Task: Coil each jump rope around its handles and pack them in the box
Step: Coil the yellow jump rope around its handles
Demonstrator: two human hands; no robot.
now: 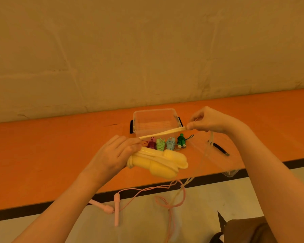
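The left hand (112,155) gripped the yellow handles (158,162), lying crosswise with their ends pointing right; the right hand (205,121) pinched the yellow rope (161,133) taut.

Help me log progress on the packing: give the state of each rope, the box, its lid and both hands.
yellow jump rope: handles together, partly coiled, cord pulled taut
left hand: grips the yellow handles
right hand: pinches the yellow cord
four small ropes: coiled, on the table beside the box
pink jump rope: uncoiled, hanging off the table edge
clear box: open, no ropes inside
lid: off, lying on the table
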